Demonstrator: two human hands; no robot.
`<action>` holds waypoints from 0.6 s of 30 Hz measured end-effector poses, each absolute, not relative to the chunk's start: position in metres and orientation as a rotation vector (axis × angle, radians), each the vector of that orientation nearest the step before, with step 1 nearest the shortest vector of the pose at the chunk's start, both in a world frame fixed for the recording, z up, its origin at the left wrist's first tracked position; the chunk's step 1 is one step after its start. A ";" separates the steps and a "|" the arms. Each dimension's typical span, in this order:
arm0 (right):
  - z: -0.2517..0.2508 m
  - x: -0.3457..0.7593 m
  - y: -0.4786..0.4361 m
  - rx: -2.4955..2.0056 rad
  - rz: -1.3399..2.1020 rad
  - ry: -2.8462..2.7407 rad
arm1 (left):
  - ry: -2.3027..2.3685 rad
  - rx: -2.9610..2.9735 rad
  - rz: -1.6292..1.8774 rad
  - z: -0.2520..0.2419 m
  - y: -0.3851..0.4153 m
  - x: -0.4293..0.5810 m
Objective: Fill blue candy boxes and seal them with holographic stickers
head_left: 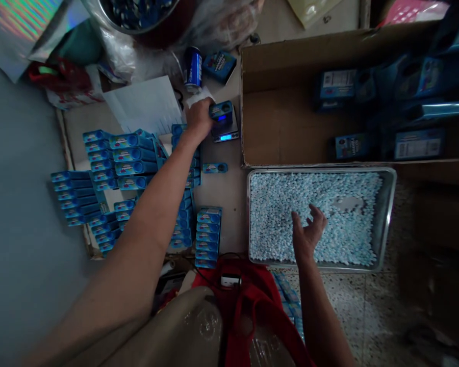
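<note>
My left hand (199, 120) reaches forward and grips a small blue candy box (221, 109) at its left side. The box is at a small digital scale (226, 136) with a lit blue display; whether it rests on the scale's plate, I cannot tell. Over a metal tray (389, 214) my right hand (309, 232) hovers with its fingers apart and nothing visible in them. Small pale blue and white candies (275, 214) cover most of the tray's bottom, apart from a bare patch at its right. Another small blue box (215, 167) lies below the scale.
Stacks of blue boxes (133, 154) fill the table's left, with one more column (208, 237) near my lap. A cardboard box (279, 122) holding several blue packs stands behind the tray. Farther back are a blue can (193, 69), paper (145, 102) and a pot (145, 30).
</note>
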State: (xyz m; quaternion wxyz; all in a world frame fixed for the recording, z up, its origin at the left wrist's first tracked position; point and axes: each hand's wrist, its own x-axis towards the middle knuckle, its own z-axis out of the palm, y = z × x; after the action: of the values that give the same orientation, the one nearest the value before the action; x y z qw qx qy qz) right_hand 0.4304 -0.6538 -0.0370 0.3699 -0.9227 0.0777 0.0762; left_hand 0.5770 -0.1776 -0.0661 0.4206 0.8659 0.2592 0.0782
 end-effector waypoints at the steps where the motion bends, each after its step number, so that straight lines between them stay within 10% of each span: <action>1: -0.037 0.431 -0.653 -2.368 0.197 0.195 | 0.651 2.158 0.213 -0.065 -0.179 0.577; 10: -0.032 0.431 -0.650 -2.220 0.202 0.263 | 0.656 2.123 0.210 -0.041 -0.189 0.578; 18: 0.007 0.432 -0.593 -1.396 0.663 0.508 | 0.272 2.311 0.437 0.096 -0.240 0.479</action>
State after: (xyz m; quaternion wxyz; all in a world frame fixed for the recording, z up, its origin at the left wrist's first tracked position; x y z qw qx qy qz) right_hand 0.4323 -0.5932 0.0069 0.6871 -0.6234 0.2269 0.2963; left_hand 0.4794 -0.2401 0.0961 0.3774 0.9039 0.1066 0.1709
